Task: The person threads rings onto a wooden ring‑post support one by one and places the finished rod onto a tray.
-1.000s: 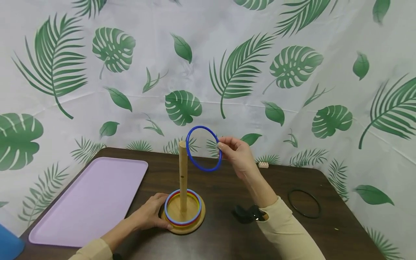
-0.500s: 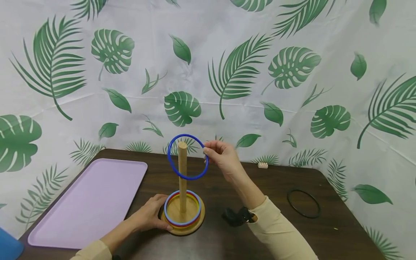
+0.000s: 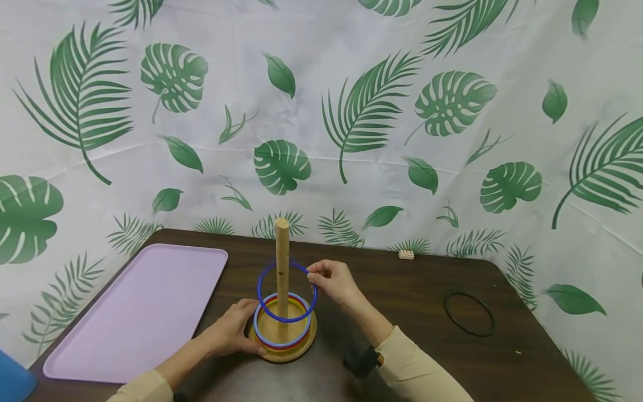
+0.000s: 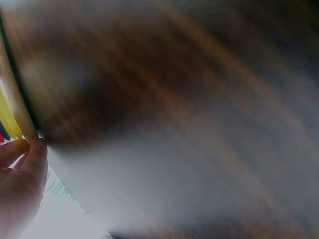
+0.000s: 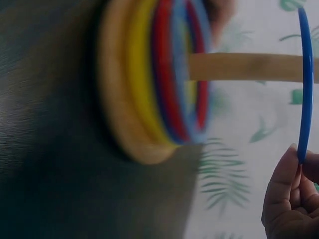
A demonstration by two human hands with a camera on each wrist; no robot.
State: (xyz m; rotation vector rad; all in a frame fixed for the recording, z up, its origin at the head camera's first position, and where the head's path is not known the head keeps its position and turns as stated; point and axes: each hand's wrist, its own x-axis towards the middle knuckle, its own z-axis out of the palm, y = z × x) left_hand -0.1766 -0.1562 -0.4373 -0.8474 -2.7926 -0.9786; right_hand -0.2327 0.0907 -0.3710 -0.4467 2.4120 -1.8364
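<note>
A wooden peg (image 3: 282, 268) stands upright on a round wooden base (image 3: 281, 352) near the table's front. Several rings, light blue, red and yellow (image 3: 264, 335), lie stacked on the base. My right hand (image 3: 329, 279) pinches a dark blue ring (image 3: 266, 308) that encircles the peg partway down, above the stack. The same blue ring (image 5: 305, 84) and my pinching fingers (image 5: 286, 199) show in the right wrist view, with the peg (image 5: 244, 67) through it. My left hand (image 3: 233, 332) grips the base's left edge; its fingers (image 4: 22, 184) show at the rim in the blurred left wrist view.
A lilac tray (image 3: 135, 312) lies on the left of the dark wooden table (image 3: 402, 335). A black ring (image 3: 469, 314) lies flat at the right. A small tan block (image 3: 406, 254) sits at the far edge. A leaf-print cloth hangs behind. A blue object (image 3: 12, 379) shows bottom left.
My right hand carried the blue ring left over the top of the peg, then lowered it down the peg toward the stack. The left hand stayed on the base.
</note>
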